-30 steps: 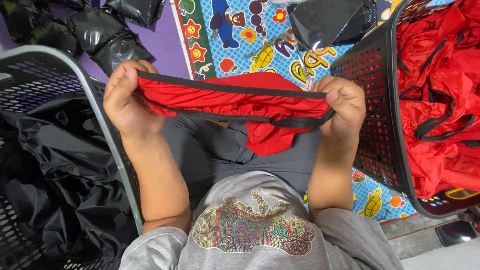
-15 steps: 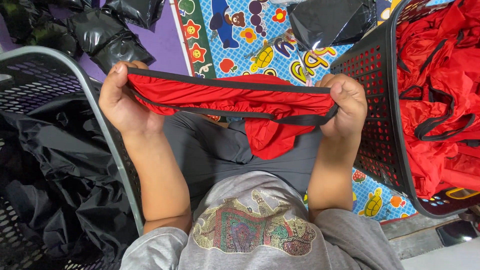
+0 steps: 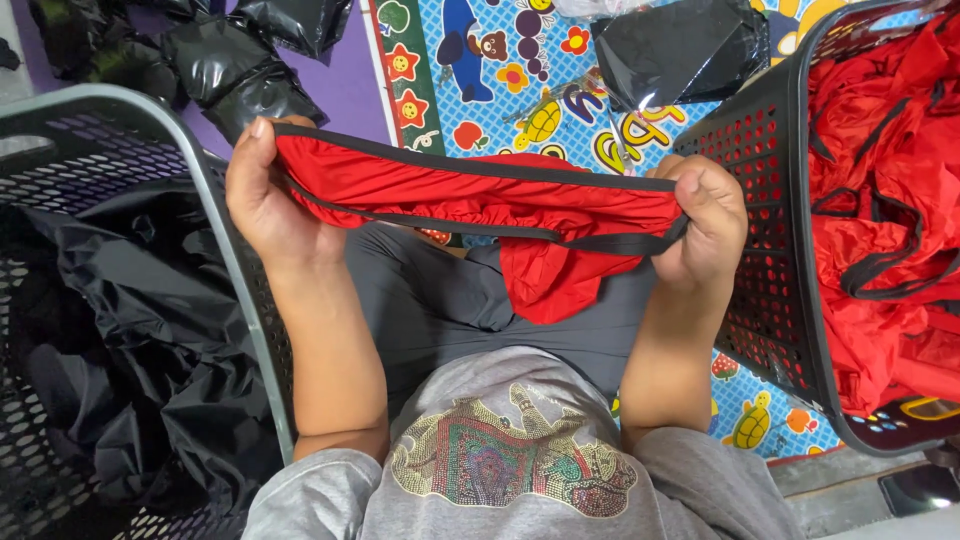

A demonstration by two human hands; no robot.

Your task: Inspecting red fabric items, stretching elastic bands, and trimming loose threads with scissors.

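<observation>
Above the lap, the left hand (image 3: 268, 205) and the right hand (image 3: 708, 215) each pinch one end of the red garment (image 3: 480, 205), stretched between them; right of it stands a black basket (image 3: 770, 300) of red cloth; left, a grey basket (image 3: 215, 200).

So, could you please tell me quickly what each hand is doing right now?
Left hand: closed, gripping one end of the red garment by its black trim.
Right hand: closed, gripping the garment's other end, stretching it taut.
</observation>
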